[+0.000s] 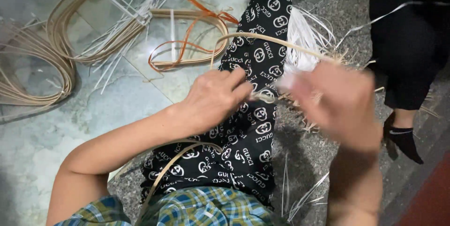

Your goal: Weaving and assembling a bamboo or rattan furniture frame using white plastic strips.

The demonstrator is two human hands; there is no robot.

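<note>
head view: left hand (213,97) over the lap, fingers (240,81) pressed together on a thin cane strip (262,39) — right hand (340,101) blurred, fingers' state impossible to tell. bent cane hoops (56,38) on the floor (42,137).

Two hands, left (213,99) and right (340,104), at centre. Two bent cane hoops: one (63,33) at ten o'clock, one (197,38) at twelve. One orange strip (187,33). One black-socked foot (403,139) at three o'clock.
</note>
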